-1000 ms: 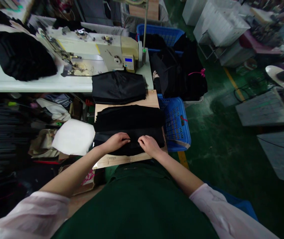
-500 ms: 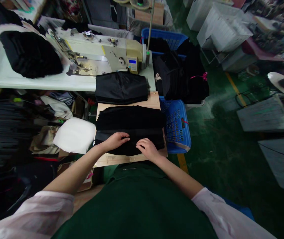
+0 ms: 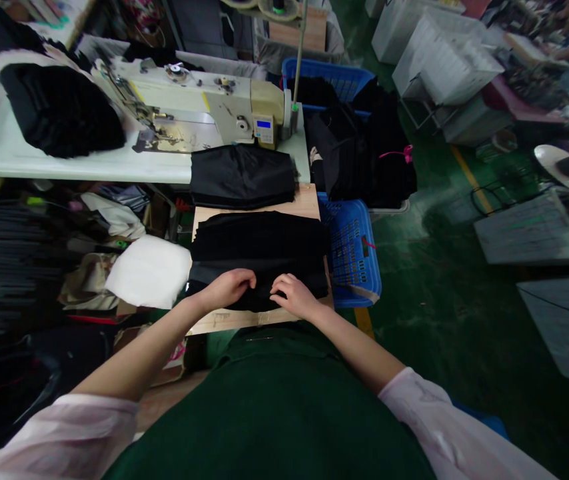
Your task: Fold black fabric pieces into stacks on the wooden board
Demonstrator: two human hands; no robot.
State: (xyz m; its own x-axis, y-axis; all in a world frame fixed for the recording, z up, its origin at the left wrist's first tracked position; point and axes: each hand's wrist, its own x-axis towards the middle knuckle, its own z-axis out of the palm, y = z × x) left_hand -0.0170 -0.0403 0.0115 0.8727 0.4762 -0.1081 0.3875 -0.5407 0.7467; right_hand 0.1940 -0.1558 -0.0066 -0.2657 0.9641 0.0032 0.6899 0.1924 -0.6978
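Observation:
Folded black fabric (image 3: 259, 270) lies across a light wooden board (image 3: 224, 322) in front of me, its near part flat and smooth. My left hand (image 3: 229, 288) is on the near part of the fabric, its fingers curled down and closed at the cloth. A short gap to the right, my right hand (image 3: 295, 296) bends its fingers and thumb around the same fabric. The cloth between the fingertips is too dark to make out clearly. Behind it, a thicker black fabric stack (image 3: 264, 233) shows layered edges at the left.
Beyond the board, a shiny black bundle (image 3: 242, 175) rests at the edge of the white sewing table (image 3: 164, 168). A sewing machine (image 3: 229, 107) stands there. On the right is a blue basket (image 3: 357, 250), on the left a white cloth (image 3: 149, 272).
My left hand's fingers have curled downward, where they were stretched out before. My right hand has shifted very slightly. The fabric looks nearly the same.

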